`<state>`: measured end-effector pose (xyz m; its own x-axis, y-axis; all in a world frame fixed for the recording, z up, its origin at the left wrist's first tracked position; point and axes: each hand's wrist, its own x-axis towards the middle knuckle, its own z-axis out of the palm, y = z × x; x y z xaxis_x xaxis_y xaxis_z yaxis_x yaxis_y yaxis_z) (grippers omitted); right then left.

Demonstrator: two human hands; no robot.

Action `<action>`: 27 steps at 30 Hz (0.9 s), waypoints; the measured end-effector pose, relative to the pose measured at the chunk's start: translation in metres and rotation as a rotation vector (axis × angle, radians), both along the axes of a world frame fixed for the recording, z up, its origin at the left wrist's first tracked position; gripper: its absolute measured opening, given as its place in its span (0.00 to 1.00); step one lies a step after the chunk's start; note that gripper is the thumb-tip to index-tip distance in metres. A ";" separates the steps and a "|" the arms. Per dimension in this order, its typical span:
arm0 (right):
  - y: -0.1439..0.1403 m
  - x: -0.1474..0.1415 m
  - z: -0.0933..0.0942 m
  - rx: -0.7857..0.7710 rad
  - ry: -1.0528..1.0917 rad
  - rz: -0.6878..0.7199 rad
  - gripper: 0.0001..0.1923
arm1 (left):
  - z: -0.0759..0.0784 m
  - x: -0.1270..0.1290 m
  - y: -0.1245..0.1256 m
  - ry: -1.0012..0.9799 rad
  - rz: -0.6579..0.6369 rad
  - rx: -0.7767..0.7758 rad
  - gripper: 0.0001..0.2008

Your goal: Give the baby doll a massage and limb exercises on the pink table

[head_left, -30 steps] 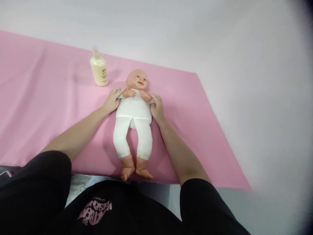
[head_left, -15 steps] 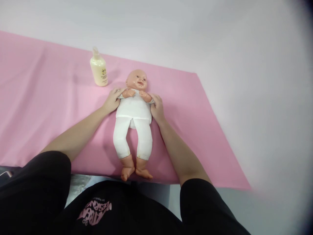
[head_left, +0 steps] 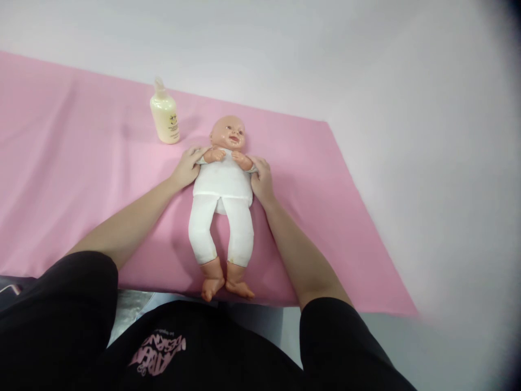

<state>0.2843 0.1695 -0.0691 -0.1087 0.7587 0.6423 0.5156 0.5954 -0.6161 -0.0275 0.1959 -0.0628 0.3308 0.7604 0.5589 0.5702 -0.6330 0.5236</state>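
Observation:
A baby doll (head_left: 223, 179) in a white top and trousers lies on its back, its head away from me and its bare feet at the near table edge. My left hand (head_left: 187, 167) is closed around the doll's arm and side on the left. On the opposite side, my right hand (head_left: 261, 178) grips the other arm and flank. The doll's own small hands rest on its chest. My fingertips are partly hidden behind its sleeves and body.
A pale yellow pump bottle (head_left: 166, 119) stands upright beyond my left hand. Pink cloth (head_left: 325, 217) covers the table, wrinkled at the left. The table's right edge slants from the back corner to the near right.

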 end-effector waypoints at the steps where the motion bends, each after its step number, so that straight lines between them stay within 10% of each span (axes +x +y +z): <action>1: 0.000 0.000 0.000 -0.006 0.005 0.003 0.29 | 0.000 0.000 0.000 0.001 -0.002 0.000 0.37; 17: 0.038 0.029 -0.039 -0.059 0.412 -0.219 0.35 | -0.027 -0.018 0.032 -0.625 0.220 -0.187 0.29; 27: 0.014 0.016 -0.016 -0.079 0.326 -0.146 0.34 | -0.007 -0.009 0.012 -0.402 0.199 -0.086 0.25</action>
<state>0.3000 0.1840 -0.0848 0.2055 0.7999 0.5638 0.3609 0.4736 -0.8034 -0.0366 0.2078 -0.0693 -0.0564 0.8365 0.5451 0.4172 -0.4762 0.7740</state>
